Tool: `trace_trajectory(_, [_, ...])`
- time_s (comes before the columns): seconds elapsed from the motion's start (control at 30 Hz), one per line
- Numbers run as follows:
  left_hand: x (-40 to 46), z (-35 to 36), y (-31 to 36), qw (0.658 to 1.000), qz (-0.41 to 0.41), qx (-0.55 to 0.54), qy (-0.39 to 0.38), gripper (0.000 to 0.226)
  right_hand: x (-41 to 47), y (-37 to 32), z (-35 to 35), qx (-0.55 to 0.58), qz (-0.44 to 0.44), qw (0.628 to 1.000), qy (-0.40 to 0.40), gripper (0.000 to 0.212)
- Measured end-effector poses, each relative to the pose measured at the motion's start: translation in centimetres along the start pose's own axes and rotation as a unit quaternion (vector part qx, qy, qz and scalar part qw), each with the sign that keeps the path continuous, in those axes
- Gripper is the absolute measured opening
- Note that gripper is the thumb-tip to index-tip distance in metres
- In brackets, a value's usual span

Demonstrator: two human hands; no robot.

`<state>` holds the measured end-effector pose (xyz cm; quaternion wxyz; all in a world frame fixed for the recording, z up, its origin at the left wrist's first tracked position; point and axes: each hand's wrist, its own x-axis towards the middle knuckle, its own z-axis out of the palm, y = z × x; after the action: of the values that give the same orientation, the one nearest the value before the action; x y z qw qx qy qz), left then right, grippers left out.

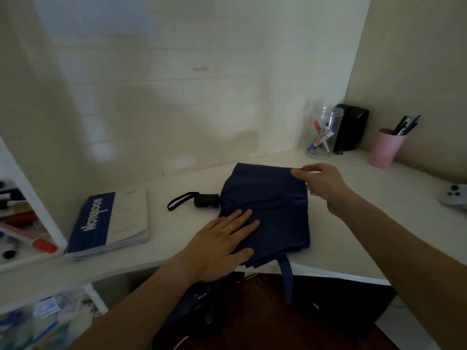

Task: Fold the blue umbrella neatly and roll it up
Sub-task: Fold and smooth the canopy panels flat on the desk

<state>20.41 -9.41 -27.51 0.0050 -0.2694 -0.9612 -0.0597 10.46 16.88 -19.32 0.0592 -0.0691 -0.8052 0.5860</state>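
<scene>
The blue umbrella [273, 210] lies collapsed on the white desk [177, 223], its canopy spread flat in folds. Its black handle [206, 200] with a wrist loop points left. A blue closing strap [286, 276] hangs over the desk's front edge. My left hand [222, 238] presses flat on the near left part of the canopy, fingers straight. My right hand [319, 184] pinches the far right edge of the fabric between thumb and fingers.
A blue notebook [111, 221] lies left of the umbrella. At the back right stand a clear jar of markers [322, 133], a black box [351, 127] and a pink cup of pens [385, 147]. A grey game controller [454, 195] sits at the right edge. Shelves with clutter are at left.
</scene>
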Motion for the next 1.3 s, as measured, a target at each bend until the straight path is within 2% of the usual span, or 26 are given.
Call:
trace_trajectory(0.07, [0.0, 0.2, 0.0, 1.000, 0.002, -0.003, 0.004, 0.075, 1.2, -0.7, 0.6, 0.065, 0.010, 0.997, -0.033, 0.051])
trace_trajectory(0.27, [0.0, 0.5, 0.0, 1.000, -0.002, -0.008, 0.023, 0.074, -1.6, -2.7, -0.5, 0.175, -0.084, 0.977, -0.086, 0.044])
trace_trajectory(0.37, [-0.1, 0.5, 0.1, 0.999, -0.006, -0.009, 0.033, 0.074, -6.9, -0.6, -1.8, 0.110, -0.165, 0.973, -0.121, 0.037])
trace_trajectory(0.47, [-0.4, 0.4, 0.3, 0.998, -0.015, -0.028, 0.048, 0.065, -10.5, 3.2, -2.2, 0.048, -0.182, 0.972, -0.138, 0.031])
trace_trajectory(0.57, [-0.6, 0.0, 0.5, 0.993, -0.043, -0.097, 0.052, 0.043, -11.5, 6.2, -2.0, -0.002, -0.176, 0.974, -0.141, 0.038])
trace_trajectory(0.7, [-1.2, -0.8, 0.9, 0.976, -0.031, -0.187, 0.106, 0.041, -11.7, 7.3, -1.0, -0.051, -0.187, 0.974, -0.120, 0.050])
trace_trajectory(0.77, [-1.8, -1.0, 1.1, 0.951, -0.068, -0.235, 0.188, 0.041, -11.5, 7.4, -0.8, -0.077, -0.191, 0.972, -0.114, 0.053])
trace_trajectory(0.8, [-2.1, -1.4, 1.5, 0.924, -0.112, -0.276, 0.240, 0.037, -11.5, 7.4, -0.8, -0.087, -0.194, 0.971, -0.109, 0.054])
trace_trajectory(0.83, [-2.2, -2.0, 2.3, 0.881, -0.164, -0.341, 0.283, 0.036, -11.4, 7.5, -0.9, -0.095, -0.197, 0.970, -0.106, 0.054])
trace_trajectory(0.9, [-1.4, -3.0, 3.2, 0.782, -0.258, -0.468, 0.322, 0.045, -11.3, 7.6, -0.9, -0.106, -0.205, 0.967, -0.107, 0.053])
trace_trajectory(0.93, [-0.7, -3.1, 3.1, 0.769, -0.278, -0.477, 0.322, 0.046, -11.3, 7.6, -1.0, -0.107, -0.207, 0.966, -0.107, 0.053])
trace_trajectory(0.97, [-0.2, -3.3, 3.3, 0.778, -0.275, -0.467, 0.318, 0.044, -11.2, 7.6, -1.0, -0.109, -0.208, 0.966, -0.108, 0.052])
trace_trajectory(1.1, [0.3, -1.5, 2.2, 0.891, -0.207, -0.319, 0.247, 0.027, -11.5, 7.0, -1.4, -0.117, -0.198, 0.964, -0.136, 0.048])
trace_trajectory(1.17, [0.0, -0.9, 1.9, 0.913, -0.184, -0.277, 0.236, 0.031, -11.1, 6.4, -1.4, -0.088, -0.188, 0.970, -0.128, 0.036])
trace_trajectory(1.3, [0.1, -0.8, 1.8, 0.933, -0.157, -0.228, 0.230, 0.042, -9.8, 5.0, -0.6, 0.022, -0.120, 0.992, -0.039, 0.014])
